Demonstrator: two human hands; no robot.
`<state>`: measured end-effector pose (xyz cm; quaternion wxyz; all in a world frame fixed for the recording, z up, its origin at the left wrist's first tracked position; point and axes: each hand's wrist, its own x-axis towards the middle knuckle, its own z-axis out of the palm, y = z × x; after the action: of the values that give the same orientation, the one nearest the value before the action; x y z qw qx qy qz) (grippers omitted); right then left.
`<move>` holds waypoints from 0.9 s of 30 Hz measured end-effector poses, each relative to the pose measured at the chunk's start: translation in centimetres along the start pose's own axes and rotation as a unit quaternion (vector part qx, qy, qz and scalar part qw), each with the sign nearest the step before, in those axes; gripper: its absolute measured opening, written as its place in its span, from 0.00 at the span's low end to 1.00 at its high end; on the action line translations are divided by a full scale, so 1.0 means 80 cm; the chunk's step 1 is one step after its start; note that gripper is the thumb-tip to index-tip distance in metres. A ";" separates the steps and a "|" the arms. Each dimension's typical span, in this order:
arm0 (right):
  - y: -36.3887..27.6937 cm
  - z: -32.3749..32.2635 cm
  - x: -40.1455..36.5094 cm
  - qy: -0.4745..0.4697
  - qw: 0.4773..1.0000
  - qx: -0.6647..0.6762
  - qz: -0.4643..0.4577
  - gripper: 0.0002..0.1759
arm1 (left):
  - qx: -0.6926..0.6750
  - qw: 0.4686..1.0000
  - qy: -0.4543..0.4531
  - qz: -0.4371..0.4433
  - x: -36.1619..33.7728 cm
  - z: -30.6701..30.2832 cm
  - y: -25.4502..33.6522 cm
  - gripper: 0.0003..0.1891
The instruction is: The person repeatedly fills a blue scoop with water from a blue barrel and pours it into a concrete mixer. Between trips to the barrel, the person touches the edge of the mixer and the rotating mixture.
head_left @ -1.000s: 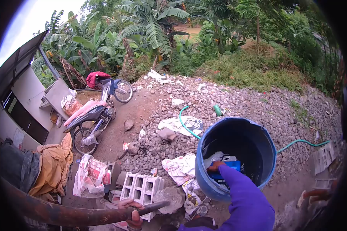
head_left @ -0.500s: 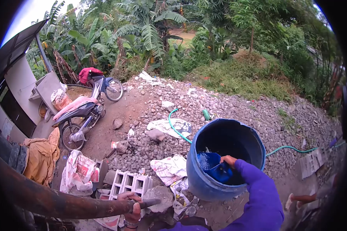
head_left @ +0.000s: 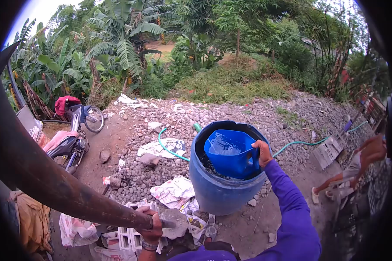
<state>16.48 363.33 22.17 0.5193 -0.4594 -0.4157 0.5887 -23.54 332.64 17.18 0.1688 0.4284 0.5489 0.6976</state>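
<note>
My right hand (head_left: 263, 153) is closed around the handle of a blue plastic water dipper (head_left: 224, 163). Water fills the dipper, which is raised at the mouth of a large blue barrel (head_left: 220, 198). Dark water shows inside the barrel below it. At the lower left, my left hand (head_left: 150, 227) wraps round the narrow end of a thick, rusty-brown pole (head_left: 78, 182), which runs up past the left side of the view. Under that hand are a concrete hollow block (head_left: 125, 237) and a grey rock (head_left: 175, 222).
A green hose (head_left: 161, 141) runs over the gravel (head_left: 130, 130) and behind the barrel. A motorcycle (head_left: 74, 148) stands at left. White sacks (head_left: 174, 193) lie near the barrel. At right, a bent-over person (head_left: 370, 150) is near more hollow blocks (head_left: 328, 152).
My right hand has lifted the dipper, full of water, from inside the barrel to its rim. The view has swung right, bringing the other person further in. My left hand still grips the pole.
</note>
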 end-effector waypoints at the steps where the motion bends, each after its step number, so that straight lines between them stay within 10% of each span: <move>1: -0.017 0.008 -0.011 0.026 0.999 0.026 -0.019 0.11 | 0.021 1.000 -0.015 0.014 0.002 -0.004 -0.002 0.21; 5: -0.063 0.026 -0.053 0.050 0.989 0.093 -0.108 0.11 | -0.032 0.999 -0.001 -0.015 0.003 0.005 0.012 0.20; 9: -0.098 0.086 -0.162 0.073 0.977 0.117 -0.163 0.12 | 0.075 0.976 -0.007 0.207 0.021 0.001 0.005 0.26; 27: 0.132 0.224 -0.873 0.520 0.786 0.155 -0.296 0.11 | 0.013 0.986 -0.091 0.136 0.008 -0.005 0.032 0.32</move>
<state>-0.67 292.51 23.75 0.8697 -0.4638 -0.1020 0.1346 -23.64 331.94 19.73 0.1156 0.5629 0.4773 0.6648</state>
